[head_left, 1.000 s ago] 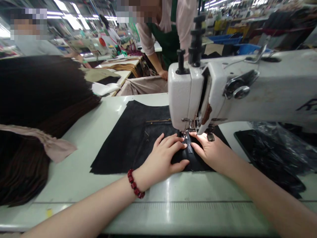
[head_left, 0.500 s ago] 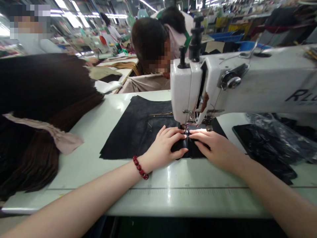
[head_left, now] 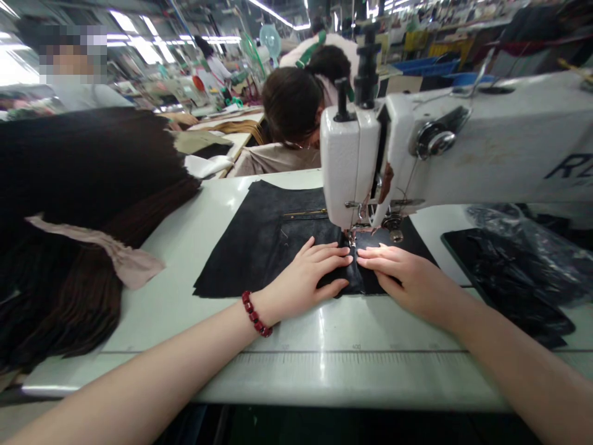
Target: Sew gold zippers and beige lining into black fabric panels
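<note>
A black leather-like panel [head_left: 250, 241] with a zipper [head_left: 303, 214] lies under the needle and presser foot [head_left: 351, 238] of a white sewing machine [head_left: 491, 142]. My left hand [head_left: 308, 275] rests on the panel just left of the foot, fingers spread and pressing flat; a red beaded bracelet [head_left: 256, 314] is on that wrist. To the right of the foot, my right hand [head_left: 403, 272] lies on the same panel with its fingers stretched toward the seam. Both sets of fingertips are close to the foot, on either side of it.
At left stands a tall stack of dark pieces [head_left: 83, 173] with a pale fabric strip [head_left: 111, 253] on it. A clear plastic bag [head_left: 532, 247] and black pieces [head_left: 500, 272] lie at right. A ruler scale [head_left: 352, 357] runs along the table front. A co-worker [head_left: 294, 105] bends over behind.
The view has shifted slightly, and the co-worker behind has lowered their head. Both hands stay on the panel beside the foot, with the fingertips a little nearer me relative to the foot.
</note>
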The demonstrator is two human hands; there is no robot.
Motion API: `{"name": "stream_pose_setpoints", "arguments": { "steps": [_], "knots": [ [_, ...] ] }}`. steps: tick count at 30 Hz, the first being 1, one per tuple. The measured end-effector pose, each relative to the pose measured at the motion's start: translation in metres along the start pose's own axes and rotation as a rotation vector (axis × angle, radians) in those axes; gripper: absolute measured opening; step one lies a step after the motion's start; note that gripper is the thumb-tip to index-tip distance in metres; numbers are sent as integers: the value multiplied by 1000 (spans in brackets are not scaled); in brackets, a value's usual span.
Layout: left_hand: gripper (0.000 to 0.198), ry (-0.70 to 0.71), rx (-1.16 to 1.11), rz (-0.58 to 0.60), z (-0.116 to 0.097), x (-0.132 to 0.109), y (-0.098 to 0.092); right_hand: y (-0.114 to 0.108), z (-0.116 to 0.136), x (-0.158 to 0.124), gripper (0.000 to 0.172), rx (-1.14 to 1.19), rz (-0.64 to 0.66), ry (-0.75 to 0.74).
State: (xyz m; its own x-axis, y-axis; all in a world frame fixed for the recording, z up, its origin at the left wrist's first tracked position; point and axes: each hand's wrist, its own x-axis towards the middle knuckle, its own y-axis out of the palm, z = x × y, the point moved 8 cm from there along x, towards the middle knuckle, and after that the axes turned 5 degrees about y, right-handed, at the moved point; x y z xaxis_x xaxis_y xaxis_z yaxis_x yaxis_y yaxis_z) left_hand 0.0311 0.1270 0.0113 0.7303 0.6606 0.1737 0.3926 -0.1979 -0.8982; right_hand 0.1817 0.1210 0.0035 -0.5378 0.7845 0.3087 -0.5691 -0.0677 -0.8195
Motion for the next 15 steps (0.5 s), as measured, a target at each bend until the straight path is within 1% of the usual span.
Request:
{"name": "stream_pose_setpoints", "arguments": {
  "steps": [5,15],
  "knots": [
    [34,-9,4,-8,-1,2,0,-1,-1,0,41,11,-17,16],
    [35,-19,-36,-15,6,5,-1,2,-5,3,39,-15,13,28]
  ]
}}
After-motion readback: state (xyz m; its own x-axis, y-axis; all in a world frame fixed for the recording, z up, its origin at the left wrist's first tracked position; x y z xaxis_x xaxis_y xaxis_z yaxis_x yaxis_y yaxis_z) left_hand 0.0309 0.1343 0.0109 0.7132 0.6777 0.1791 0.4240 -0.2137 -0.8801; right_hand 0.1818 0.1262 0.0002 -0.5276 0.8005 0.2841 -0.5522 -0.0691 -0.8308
